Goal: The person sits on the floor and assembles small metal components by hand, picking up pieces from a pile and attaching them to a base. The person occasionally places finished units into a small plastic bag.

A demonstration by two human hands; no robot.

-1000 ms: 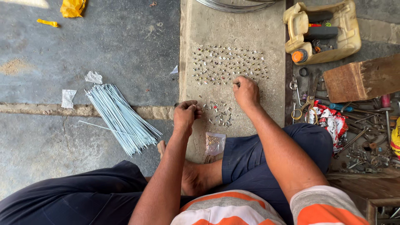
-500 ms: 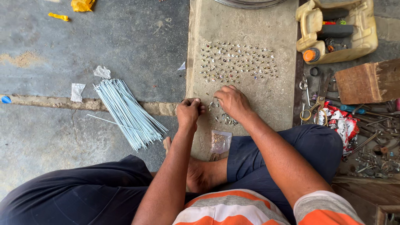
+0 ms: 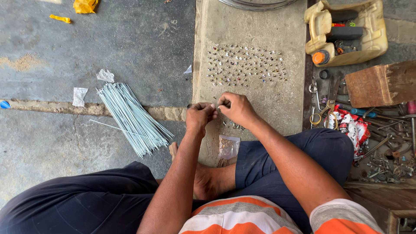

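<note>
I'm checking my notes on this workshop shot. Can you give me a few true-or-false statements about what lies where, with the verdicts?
1. Both hands, left hand and right hand, meet over the concrete slab. True.
2. The bundle of spokes lies on the slab. False: it lies on the floor, left of it.
3. Small spoke nipples stand in rows beyond the hands. True.
4. The cut yellow jug is empty. False: it holds tools.

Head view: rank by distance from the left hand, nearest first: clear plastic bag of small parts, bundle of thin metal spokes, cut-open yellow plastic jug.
From the left hand:
1. Clear plastic bag of small parts, just below it on the concrete slab.
2. Bundle of thin metal spokes, to its left on the floor.
3. Cut-open yellow plastic jug, far upper right.
</note>
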